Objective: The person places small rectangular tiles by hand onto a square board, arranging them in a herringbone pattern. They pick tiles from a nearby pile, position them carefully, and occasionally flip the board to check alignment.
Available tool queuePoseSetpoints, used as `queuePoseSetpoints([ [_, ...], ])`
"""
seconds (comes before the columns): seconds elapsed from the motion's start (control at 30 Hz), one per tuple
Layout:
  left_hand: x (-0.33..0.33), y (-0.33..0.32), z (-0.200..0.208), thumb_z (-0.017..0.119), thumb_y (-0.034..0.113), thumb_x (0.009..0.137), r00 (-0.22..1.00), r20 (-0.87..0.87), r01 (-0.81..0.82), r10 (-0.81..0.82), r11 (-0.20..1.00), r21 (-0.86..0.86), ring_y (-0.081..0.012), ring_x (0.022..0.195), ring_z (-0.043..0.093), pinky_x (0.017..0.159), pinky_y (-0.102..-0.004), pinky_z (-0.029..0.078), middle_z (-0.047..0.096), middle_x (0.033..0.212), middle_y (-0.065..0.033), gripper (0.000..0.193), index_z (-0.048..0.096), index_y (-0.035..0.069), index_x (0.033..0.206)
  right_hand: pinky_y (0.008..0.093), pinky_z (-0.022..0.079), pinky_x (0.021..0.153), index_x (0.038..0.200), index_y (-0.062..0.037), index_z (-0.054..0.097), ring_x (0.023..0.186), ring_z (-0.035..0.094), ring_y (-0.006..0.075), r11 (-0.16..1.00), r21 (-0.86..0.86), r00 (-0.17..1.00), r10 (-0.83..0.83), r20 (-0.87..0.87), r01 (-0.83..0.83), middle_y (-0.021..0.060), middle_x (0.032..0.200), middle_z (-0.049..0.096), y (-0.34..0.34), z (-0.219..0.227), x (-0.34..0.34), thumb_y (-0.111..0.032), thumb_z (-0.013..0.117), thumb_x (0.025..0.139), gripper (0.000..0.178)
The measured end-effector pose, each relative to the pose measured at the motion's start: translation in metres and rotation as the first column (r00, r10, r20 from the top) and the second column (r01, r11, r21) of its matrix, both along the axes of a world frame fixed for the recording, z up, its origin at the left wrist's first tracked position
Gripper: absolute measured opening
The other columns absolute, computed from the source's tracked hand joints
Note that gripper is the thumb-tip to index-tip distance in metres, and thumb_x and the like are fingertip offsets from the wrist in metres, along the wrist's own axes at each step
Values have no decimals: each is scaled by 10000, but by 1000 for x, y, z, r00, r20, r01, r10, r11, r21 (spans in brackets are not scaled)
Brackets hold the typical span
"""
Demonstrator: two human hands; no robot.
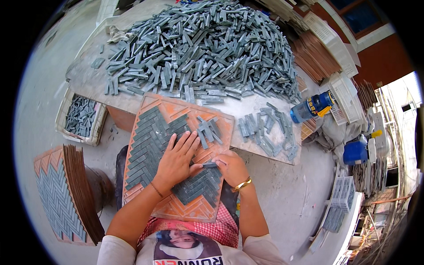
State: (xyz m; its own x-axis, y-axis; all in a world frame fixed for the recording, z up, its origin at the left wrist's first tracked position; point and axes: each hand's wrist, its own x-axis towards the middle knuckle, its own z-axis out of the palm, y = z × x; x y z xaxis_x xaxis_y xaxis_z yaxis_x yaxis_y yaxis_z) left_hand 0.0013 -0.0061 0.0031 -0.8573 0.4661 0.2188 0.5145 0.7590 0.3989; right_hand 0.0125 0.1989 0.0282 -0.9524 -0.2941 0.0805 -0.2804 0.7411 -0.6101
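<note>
An orange mould board (pixel 190 105) with herringbone grooves rests tilted across my lap and the table edge. Dark grey-green stone strips (pixel 148 132) fill much of it in a zigzag pattern. My left hand (pixel 179 159) lies flat on these strips, fingers stretched out, thumb toward my right hand. Between the thumb and fingers of my right hand (pixel 232 167) is a single stone strip (pixel 209 164), held low over the board; whether it touches the grooves I cannot tell. A small loose bunch of strips (pixel 209 131) lies on the board's upper right.
A large heap of stone strips (pixel 207 48) covers the table (pixel 86 77), with more scattered strips (pixel 269 128) at its right. Beside them stands a blue bottle (pixel 309 108). Left are a crate of strips (pixel 99 128) and stacked boards (pixel 75 190). White baskets (pixel 343 194) stand right.
</note>
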Motion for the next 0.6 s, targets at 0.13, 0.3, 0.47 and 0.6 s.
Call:
queuePoseSetpoints([
  [0.13,0,0,-3,491,389,858,999,-37,-3,2,999,-36,-253,1335,262,1098,-460,150,321,1429,-94,613,362,49,1351,385,452,722,817,-45,624,825,556,321,997,2,997,73,2,-73,121,838,589,-11,-7,-6,-45,596,758,65],
  [0.3,0,2,-3,501,321,856,999,-40,-12,10,999,-45,-246,1335,266,1094,-458,161,330,1425,-85,577,367,55,1350,385,454,709,824,-33,594,810,553,326,998,-63,1000,19,-14,-20,123,827,570,-30,-3,-6,-35,658,701,138],
  [0.47,0,1,-8,513,286,851,998,-58,-5,2,999,-38,-250,1333,270,1090,-470,160,322,1429,-89,580,352,56,1358,364,462,690,790,-26,570,790,574,296,996,-73,999,54,2,-53,121,813,580,-37,-12,3,-35,672,680,150],
  [0.6,9,-5,5,523,282,845,999,-36,5,-5,1000,-18,-257,1334,269,1086,-488,156,305,1437,-94,605,328,60,1372,347,469,594,808,-23,580,654,595,277,968,-214,990,-141,-21,133,123,751,594,-13,-14,-9,-59,647,722,115],
])
